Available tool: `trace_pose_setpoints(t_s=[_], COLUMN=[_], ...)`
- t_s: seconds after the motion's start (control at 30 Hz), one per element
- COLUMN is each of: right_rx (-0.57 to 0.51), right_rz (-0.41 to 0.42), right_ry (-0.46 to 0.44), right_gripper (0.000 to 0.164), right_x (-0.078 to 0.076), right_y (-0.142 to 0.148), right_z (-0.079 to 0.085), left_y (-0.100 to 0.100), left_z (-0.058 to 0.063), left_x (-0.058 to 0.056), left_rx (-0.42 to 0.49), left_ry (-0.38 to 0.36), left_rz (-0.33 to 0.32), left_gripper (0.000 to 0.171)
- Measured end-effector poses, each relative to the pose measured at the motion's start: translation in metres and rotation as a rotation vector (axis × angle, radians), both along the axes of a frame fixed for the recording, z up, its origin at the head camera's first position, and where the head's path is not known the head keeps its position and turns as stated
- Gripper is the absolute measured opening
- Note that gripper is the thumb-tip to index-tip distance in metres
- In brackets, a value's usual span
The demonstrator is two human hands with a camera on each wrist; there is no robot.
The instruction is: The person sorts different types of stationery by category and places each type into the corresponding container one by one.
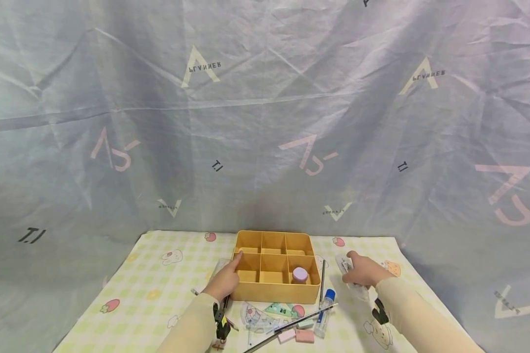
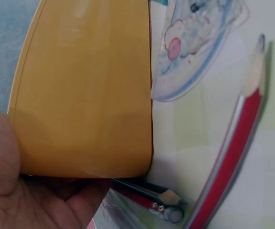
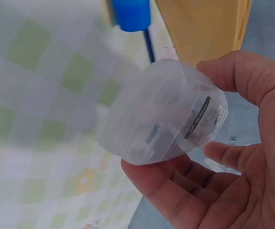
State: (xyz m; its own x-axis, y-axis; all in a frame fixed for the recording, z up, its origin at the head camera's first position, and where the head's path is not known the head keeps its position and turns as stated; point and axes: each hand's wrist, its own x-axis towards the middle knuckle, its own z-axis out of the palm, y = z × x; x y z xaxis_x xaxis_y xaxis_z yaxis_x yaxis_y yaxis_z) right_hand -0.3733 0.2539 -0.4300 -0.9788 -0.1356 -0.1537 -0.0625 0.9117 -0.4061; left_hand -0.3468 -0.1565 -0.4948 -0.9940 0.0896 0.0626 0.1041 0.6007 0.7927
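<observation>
Curtain [image 1: 256, 122], grey and printed with letters, hangs beyond both grips, and a checked tablecloth [image 1: 141, 274] spreads beneath them. The yellow box [image 1: 274, 292], split into six compartments, stands just right of the left hand [image 1: 224, 282], which grips its left wall, thumb over the rim and fingers against the outside. The right hand [image 1: 363, 271], apart from the box on its other side, holds a translucent container [image 3: 161, 117] bearing a dark strip of print; thumb on one side and fingers on the other, it is spread only as far as the container's breadth. Between the two grips, nearer the right one, a clear tube [image 1: 324, 316] with a blue cap lies by the box's front right corner. A long dark pencil [image 1: 300, 321] slants between the hands, on the person's side of the box, and a red-and-silver pencil [image 2: 237, 136] lies near the left grip. A clear protractor [image 1: 252, 316] and a green ruler [image 1: 277, 308] lie to the right of the left hand, close before the box. A lilac-lidded pot [image 1: 300, 274] sits in the front compartment nearest the right hand. Two pink erasers [image 1: 304, 336] lie side by side between the grips, nearer the person than the pot
</observation>
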Motion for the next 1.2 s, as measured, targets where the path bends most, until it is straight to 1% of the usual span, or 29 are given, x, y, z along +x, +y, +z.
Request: trace_pose_setpoints(t_s=[0.2, 0.37, 0.43, 0.53, 0.7, 0.83, 0.93, 1.1, 1.2], right_rx=[-0.009, 0.041, 0.059, 0.059, 0.063, 0.047, 0.032, 0.031, 0.041], right_rz=[0.028, 0.064, 0.076, 0.098, 0.094, 0.08, 0.081, 0.084, 0.1], right_ry=[0.03, 0.12, 0.159, 0.202, 0.26, 0.276, 0.289, 0.312, 0.329], right_gripper=[0.085, 0.079, 0.075, 0.068, 0.055, 0.049, 0.046, 0.04, 0.037], right_x=[-0.014, -0.024, -0.028, -0.034, -0.041, -0.047, -0.052, -0.057, -0.06], right_y=[-0.009, -0.017, -0.023, -0.033, -0.048, -0.058, -0.065, -0.071, -0.073], right_z=[0.014, 0.02, 0.02, 0.019, 0.02, 0.019, 0.014, 0.002, -0.001], left_y=[-0.001, 0.001, 0.001, 0.001, 0.001, 0.0, -0.001, 0.0, 0.001], left_z=[-0.002, -0.002, -0.002, -0.002, -0.001, 0.001, 0.001, -0.002, -0.002], left_x=[-0.002, -0.002, -0.002, -0.001, 0.001, 0.0, 0.0, 0.0, 0.001], left_rx=[0.0, -0.023, -0.027, -0.024, -0.021, -0.012, -0.004, -0.014, -0.023], left_ry=[0.001, 0.016, 0.022, 0.019, 0.012, 0.003, 0.003, 0.019, 0.027], left_rz=[0.003, 0.007, 0.01, 0.013, 0.013, 0.007, 0.008, 0.012, 0.018], left_gripper=[0.076, 0.076, 0.076, 0.077, 0.077, 0.08, 0.08, 0.076, 0.075])
